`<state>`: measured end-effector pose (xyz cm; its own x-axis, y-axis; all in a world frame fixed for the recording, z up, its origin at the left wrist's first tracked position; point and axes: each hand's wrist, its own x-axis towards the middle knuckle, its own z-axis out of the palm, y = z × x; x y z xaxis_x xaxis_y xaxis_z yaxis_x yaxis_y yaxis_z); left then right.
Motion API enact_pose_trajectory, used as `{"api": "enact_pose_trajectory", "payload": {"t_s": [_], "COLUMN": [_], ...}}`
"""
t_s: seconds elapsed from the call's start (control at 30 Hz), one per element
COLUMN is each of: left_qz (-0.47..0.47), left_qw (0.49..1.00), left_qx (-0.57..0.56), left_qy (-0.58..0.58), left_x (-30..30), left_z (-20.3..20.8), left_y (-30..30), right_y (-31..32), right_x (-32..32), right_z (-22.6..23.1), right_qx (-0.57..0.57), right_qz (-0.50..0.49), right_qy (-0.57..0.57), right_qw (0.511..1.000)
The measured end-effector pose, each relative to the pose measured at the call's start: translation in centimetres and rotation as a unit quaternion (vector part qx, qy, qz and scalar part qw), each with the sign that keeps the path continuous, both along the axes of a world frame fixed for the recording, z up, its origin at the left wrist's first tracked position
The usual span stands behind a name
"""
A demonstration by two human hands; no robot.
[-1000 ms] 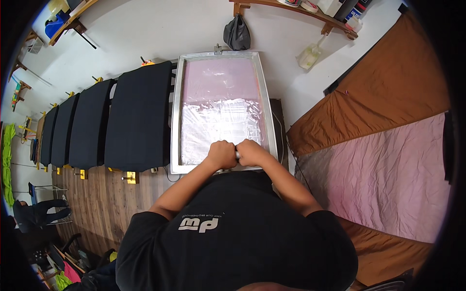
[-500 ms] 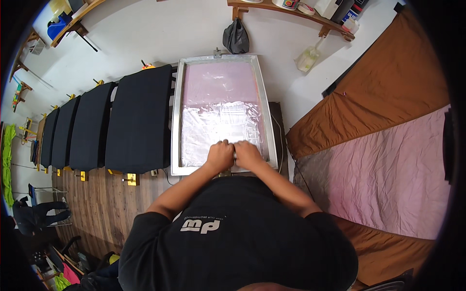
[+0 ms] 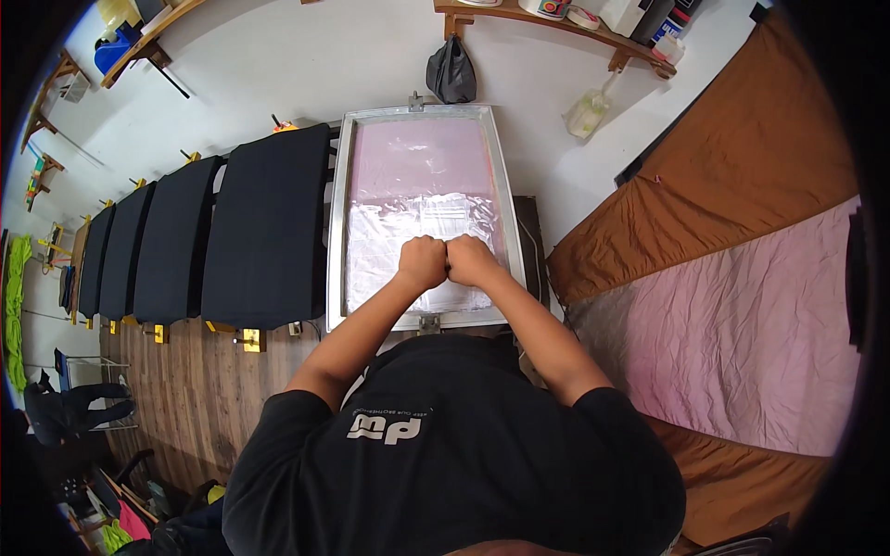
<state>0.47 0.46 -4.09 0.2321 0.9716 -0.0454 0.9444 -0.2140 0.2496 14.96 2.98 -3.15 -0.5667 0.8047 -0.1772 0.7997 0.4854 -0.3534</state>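
Note:
A silk-screen printing frame (image 3: 509, 199) with a pale metal rim lies in front of me. Its mesh is pinkish at the far end (image 3: 417, 148), and glossy white ink (image 3: 375, 241) covers the nearer half. Above this white area my left hand (image 3: 424, 261) and my right hand (image 3: 471, 259) are closed side by side, knuckles up and almost touching. Both seem wrapped round one thing, but the fists hide it. At the near rim a metal clamp (image 3: 429, 323) shows between my forearms.
To the left stand several platens covered in black cloth (image 3: 264, 227), with yellow brackets (image 3: 250, 340) below. Brown and pink fabric (image 3: 732, 324) hangs at the right. A grey bag (image 3: 451, 72) hangs under a wooden shelf (image 3: 565, 23) holding tubs. A person (image 3: 69, 408) is at the far left.
Both fists have moved together away from me, from near the frame's close edge farther up the white area. The near clamp has come into fuller view.

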Motion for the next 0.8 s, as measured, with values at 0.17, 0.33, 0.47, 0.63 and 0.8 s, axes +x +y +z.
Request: {"api": "enact_pose_trajectory", "payload": {"t_s": [0.17, 0.33, 0.47, 0.63, 0.8], "left_qz": [-0.068, -0.081, -0.079, -0.051, -0.102], "left_qw": [0.998, 0.994, 0.994, 0.992, 0.989], "left_qx": [-0.017, -0.070, -0.078, -0.114, -0.102], "left_qy": [-0.002, 0.016, -0.020, 0.027, 0.036], "left_x": [0.0, 0.4, 0.1, 1.0, 0.0], "left_z": [-0.4, 0.8, 2.8, 2.9, 1.2], "left_y": [-3.3, -5.9, -6.4, -5.6, -5.8], "right_y": [-3.0, -5.1, -5.2, -5.8, -6.6], "right_x": [1.2, 1.3, 1.1, 1.0, 1.2], "right_z": [0.3, 1.2, 2.6, 2.5, 1.6], "right_qx": [-0.039, -0.084, -0.099, -0.082, -0.085], "right_qz": [0.034, 0.044, 0.018, -0.003, 0.009], "right_qy": [-0.036, -0.068, -0.064, -0.070, -0.059], "right_qw": [0.998, 0.993, 0.993, 0.994, 0.995]}}
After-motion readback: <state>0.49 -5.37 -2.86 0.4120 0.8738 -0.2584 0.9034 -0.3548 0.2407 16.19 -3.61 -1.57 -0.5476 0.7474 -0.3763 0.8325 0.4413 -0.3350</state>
